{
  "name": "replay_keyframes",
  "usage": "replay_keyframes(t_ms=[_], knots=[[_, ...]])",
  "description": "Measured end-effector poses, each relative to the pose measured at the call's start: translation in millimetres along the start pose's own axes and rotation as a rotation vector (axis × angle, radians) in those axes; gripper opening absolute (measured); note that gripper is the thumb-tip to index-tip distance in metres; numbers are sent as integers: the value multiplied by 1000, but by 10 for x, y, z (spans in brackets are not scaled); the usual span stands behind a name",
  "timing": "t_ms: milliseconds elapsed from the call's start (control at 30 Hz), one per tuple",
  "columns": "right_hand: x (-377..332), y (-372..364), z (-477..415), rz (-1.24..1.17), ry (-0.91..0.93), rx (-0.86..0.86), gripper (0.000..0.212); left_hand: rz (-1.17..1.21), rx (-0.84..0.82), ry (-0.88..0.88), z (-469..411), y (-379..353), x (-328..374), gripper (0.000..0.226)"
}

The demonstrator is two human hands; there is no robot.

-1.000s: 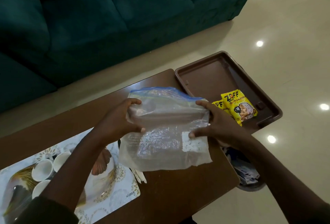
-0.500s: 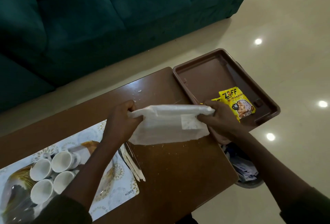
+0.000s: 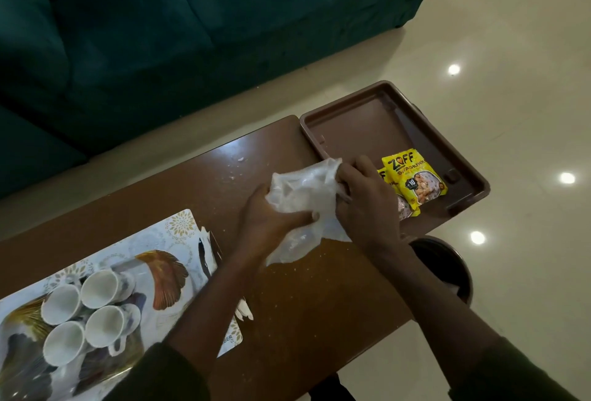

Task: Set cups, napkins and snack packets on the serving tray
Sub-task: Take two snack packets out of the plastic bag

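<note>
A clear plastic bag [image 3: 299, 195] lies crumpled on the brown table [image 3: 319, 304]. My left hand [image 3: 271, 224] grips its lower left part, and my right hand [image 3: 364, 202] grips its right end. The brown serving tray [image 3: 358, 122] sits at the table's right end, overhanging the edge. Two yellow snack packets [image 3: 415, 183] lie in the tray's near right part, just right of my right hand. Several white cups [image 3: 83, 314] stand on a patterned placemat [image 3: 179, 231] at the left. White napkins [image 3: 246, 312] peek out from under my left forearm.
A dark green sofa [image 3: 160, 32] runs along the far side. A dark round bin [image 3: 454, 269] stands on the glossy floor [image 3: 511, 80] beside the table's right end, below the tray. White crumbs dot the tabletop.
The bag was held up and spread flat, then folded down to the table, and now it is squeezed into a crumpled bundle. My hands have moved closer together.
</note>
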State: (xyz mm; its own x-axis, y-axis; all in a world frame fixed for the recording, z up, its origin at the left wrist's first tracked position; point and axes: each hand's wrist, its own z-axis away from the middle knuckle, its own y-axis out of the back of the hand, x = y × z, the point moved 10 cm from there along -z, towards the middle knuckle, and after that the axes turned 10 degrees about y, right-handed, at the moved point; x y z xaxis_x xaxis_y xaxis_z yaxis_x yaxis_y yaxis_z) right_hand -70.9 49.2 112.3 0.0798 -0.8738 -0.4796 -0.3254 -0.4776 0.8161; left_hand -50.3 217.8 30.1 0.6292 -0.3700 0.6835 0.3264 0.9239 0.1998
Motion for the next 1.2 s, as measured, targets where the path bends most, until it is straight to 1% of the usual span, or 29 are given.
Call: replay_keyframes(t_ms=[67,100,167,233,267,300,367,400,467,533,600,667,733,767,833,867,900,933,967,1000,1033,1067,1100,1133,1167,1200], knots=[[-138,51,30,-54,0,62,22,-142,205,-80,32,14,98,66],[-203,55,75,-98,-10,88,27,-183,280,-118,68,12,139,60],[-346,-26,208,-205,-38,97,38,-181,320,-135,97,-38,139,52],[-420,-122,348,-290,-89,113,43,-108,212,-76,74,-177,42,33],[-411,-144,404,-315,-113,143,45,-29,125,-30,96,-257,-20,25],[-383,-155,434,-327,-120,173,46,85,37,20,126,-317,-80,22],[-346,-178,439,-337,-73,189,47,313,-117,101,194,-381,-168,31],[-334,-199,434,-340,-44,180,45,392,-169,129,221,-391,-187,33],[-326,-264,416,-340,13,134,39,509,-232,191,247,-409,-228,36],[-319,-351,427,-359,44,73,41,621,-274,260,273,-446,-254,38],[-245,-407,468,-403,-6,31,51,773,-394,289,324,-526,-181,41],[-127,-459,554,-484,-104,-27,53,867,-510,273,380,-574,-59,49],[-104,-492,688,-523,-123,-115,54,786,-512,266,353,-629,-60,58],[-130,-494,759,-541,-105,-159,54,714,-468,265,321,-660,-118,61],[-169,-485,892,-626,-98,-215,51,660,-354,281,238,-691,-272,56],[-139,-445,948,-683,-141,-206,46,671,-313,301,195,-714,-349,49],[-68,-380,984,-737,-212,-159,40,669,-285,309,155,-734,-409,44],[47,-272,1020,-750,-273,-77,35,643,-266,309,114,-752,-450,41],[198,-118,1048,-702,-333,30,34,594,-258,298,69,-769,-472,40],[369,58,1083,-582,-379,130,35,561,-268,285,33,-801,-464,41],[544,212,1145,-470,-428,196,37,549,-298,273,8,-875,-446,41],[691,274,1211,-441,-491,206,45,563,-336,277,4,-985,-443,41],[811,248,1283,-513,-580,158,61,576,-362,299,18,-1120,-474,39],[888,169,1386,-643,-668,109,77,563,-373,320,44,-1275,-499,36],[897,75,1500,-788,-730,81,82,510,-344,330,59,-1375,-568,29],[908,23,1617,-909,-772,85,74,421,-311,331,62,-1506,-624,21]])
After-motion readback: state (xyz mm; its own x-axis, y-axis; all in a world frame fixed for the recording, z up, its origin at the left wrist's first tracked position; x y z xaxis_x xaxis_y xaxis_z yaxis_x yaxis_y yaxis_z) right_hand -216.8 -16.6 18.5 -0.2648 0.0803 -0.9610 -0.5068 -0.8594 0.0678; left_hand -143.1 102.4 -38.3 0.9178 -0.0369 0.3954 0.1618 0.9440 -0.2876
